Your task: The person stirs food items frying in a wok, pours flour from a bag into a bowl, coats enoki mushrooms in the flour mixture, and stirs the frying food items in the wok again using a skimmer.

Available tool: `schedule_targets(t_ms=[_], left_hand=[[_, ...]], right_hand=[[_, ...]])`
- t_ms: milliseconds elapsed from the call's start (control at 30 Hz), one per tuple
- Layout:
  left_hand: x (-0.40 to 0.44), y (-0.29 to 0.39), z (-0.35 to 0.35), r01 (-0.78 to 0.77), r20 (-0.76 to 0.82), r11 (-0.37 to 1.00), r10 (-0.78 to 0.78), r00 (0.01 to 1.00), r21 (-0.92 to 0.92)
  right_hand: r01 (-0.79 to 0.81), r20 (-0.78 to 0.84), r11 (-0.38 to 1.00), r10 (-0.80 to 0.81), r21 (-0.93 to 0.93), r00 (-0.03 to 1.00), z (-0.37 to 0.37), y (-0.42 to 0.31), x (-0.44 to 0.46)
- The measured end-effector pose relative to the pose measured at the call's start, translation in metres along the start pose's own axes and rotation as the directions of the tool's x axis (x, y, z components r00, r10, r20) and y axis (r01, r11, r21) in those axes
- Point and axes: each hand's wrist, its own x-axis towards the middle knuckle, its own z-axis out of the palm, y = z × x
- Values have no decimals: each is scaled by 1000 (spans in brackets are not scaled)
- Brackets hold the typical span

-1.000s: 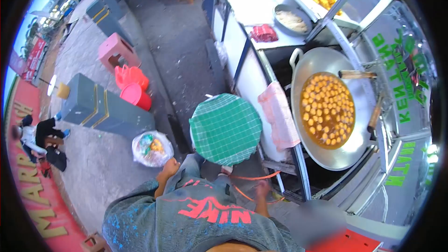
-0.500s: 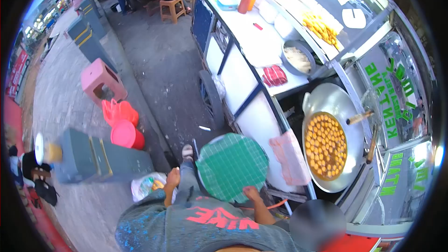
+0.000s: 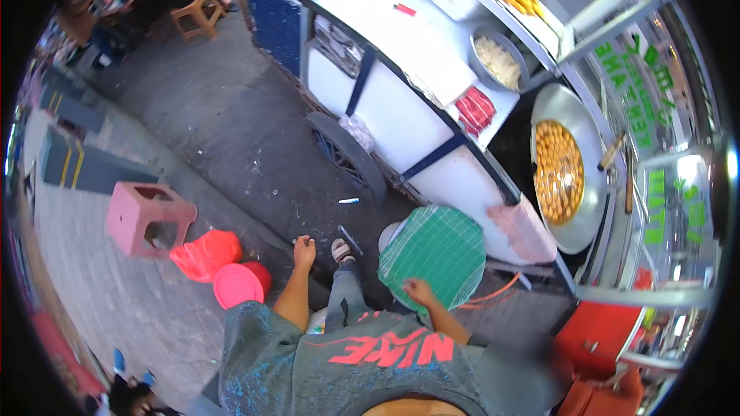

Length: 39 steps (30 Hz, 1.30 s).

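My left hand (image 3: 304,249) hangs beside my forward foot with its fingers curled; whether anything small is in it I cannot make out. My right hand (image 3: 417,290) is over the green checked cloth (image 3: 439,250), its fingers curled, and contact with the cloth is unclear. The cloth covers a round container next to the food cart (image 3: 385,100). To the right, a large metal wok (image 3: 590,223) holds many round golden pieces in oil (image 3: 559,173). A pale pink cloth (image 3: 523,229) hangs at the cart's corner.
A pink stool (image 3: 150,219), a red bag (image 3: 206,256) and a pink-lidded bucket (image 3: 240,285) stand on the left. The cart's wheel (image 3: 347,156) juts toward the walkway. People sit at a table at the upper left, near a wooden stool (image 3: 199,15).
The view has swung, bringing the cart's wheel and side nearer the middle. My right hand has moved from beside the green cloth to over it. My foot has come forward.
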Motion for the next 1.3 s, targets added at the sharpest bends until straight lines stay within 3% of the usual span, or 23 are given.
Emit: schedule_targets(t_ms=[133,200,267,333,433,467,533,633,733,833,933,1033,1133,1167,1267,1300], left_hand=[[-15,4,-7,137,225,988,-150,963,70],[-26,-5,-8,19,259,990,-55,964,142],[-33,-14,-13,-13,321,972,-66,945,236],[-33,-17,-21,-4,359,965,-94,929,262],[-22,-13,-36,-34,386,956,-86,919,293],[-8,-12,-37,-16,405,974,-79,911,225],[18,-30,-40,40,444,993,-84,892,109],[31,16,-61,28,466,998,-54,883,62],[51,50,-73,-22,471,994,-31,882,106],[80,64,-87,-137,527,962,-9,850,236],[95,99,-95,-272,580,898,24,815,345],[135,96,-103,-340,643,866,29,765,366],[154,122,-111,-410,712,791,-46,701,455],[163,125,-115,-408,723,766,-106,683,497],[185,158,-103,-360,715,776,-161,681,518],[191,170,-94,-383,711,743,-173,682,549]], right_hand=[[-5,-259,998,20,59,966,-22,-12,26],[-17,-385,999,30,36,922,-51,-32,29],[-229,-401,972,190,-50,896,-79,-50,33],[-300,-455,953,252,-35,854,-83,-39,48],[-194,-518,979,196,58,833,-81,-25,54],[-167,-550,978,210,127,809,-75,-21,52],[-180,-551,982,181,57,815,-48,11,53],[-440,-444,872,489,215,751,-40,-21,19],[-519,-411,818,574,247,709,23,7,21],[-577,-79,684,672,446,736,59,5,20],[-579,-202,679,710,453,674,81,-15,38],[-698,-212,535,840,475,500,89,-28,56],[-744,-140,537,837,398,529,111,-14,70],[-717,-243,590,807,371,539,124,-11,71],[-632,-346,628,778,454,525,138,-9,66],[-563,-421,618,786,548,453,136,-8,62]])
